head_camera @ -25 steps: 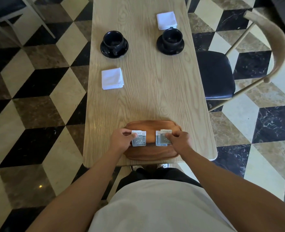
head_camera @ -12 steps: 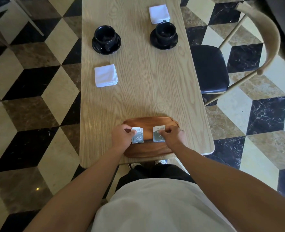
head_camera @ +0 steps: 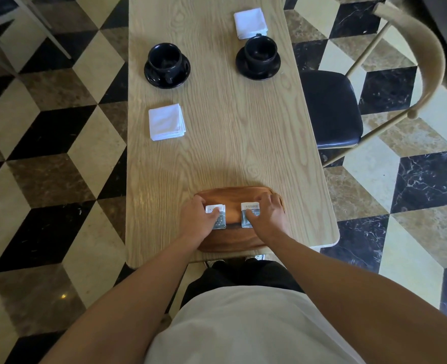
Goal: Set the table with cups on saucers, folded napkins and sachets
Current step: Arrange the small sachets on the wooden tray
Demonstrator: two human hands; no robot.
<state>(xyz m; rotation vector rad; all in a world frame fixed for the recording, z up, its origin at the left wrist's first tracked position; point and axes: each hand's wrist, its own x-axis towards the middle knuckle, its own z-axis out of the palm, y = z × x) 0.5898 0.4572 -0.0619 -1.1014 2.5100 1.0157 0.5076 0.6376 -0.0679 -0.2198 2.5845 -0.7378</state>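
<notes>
Checkered marble flooring in black, cream and brown surrounds a long pale wooden counter [head_camera: 230,143], with a dark-seated chair [head_camera: 331,109] drawn up on its right side. Two settings are laid out at the far end: the left cup [head_camera: 166,59] stands on its saucer [head_camera: 152,74] with a folded napkin [head_camera: 166,122] set nearer, while the right cup [head_camera: 260,51] stands on its own saucer [head_camera: 243,70] with the far napkin [head_camera: 250,22] just beyond it, its near edge tucked behind the cup. Each place seems to have everything but a sachet.

At the near edge sits a brown wooden tray [head_camera: 233,199], which apparently serves as the carrier for the small items. The left hand [head_camera: 197,219] rests on the tray's left part, its fingers [head_camera: 216,215] curled and pinching the left sachet [head_camera: 218,218]. The right hand [head_camera: 268,216] mirrors it, with fingers closed on the right sachet [head_camera: 250,210]. Both sachets lie at or just above the tray floor; whether they have lifted clear I cannot tell. Taking one per hand looks like a way to serve both settings in a single reach, one sachet for each side.
</notes>
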